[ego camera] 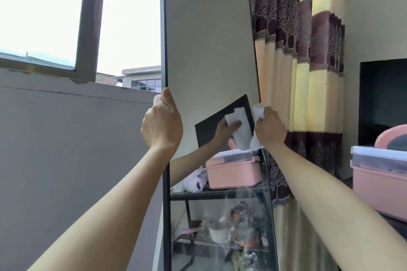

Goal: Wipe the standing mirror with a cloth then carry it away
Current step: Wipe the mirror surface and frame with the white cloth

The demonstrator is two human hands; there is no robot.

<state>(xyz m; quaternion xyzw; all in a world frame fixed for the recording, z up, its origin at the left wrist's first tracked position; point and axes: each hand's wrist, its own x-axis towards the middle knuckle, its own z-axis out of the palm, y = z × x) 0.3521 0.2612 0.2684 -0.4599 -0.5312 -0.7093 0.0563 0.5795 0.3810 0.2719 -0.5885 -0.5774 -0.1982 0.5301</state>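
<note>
The tall standing mirror with a thin dark frame fills the middle of the view, tilted slightly. My left hand grips its left edge at mid height, thumb pointing up on the front. My right hand grips the right edge and also holds a crumpled white cloth against the frame. The glass reflects my right hand, the cloth, a pink box and a shelf.
A window and a grey wall lie to the left. A purple and yellow curtain hangs right behind the mirror. At the right stand a pink box and a dark screen.
</note>
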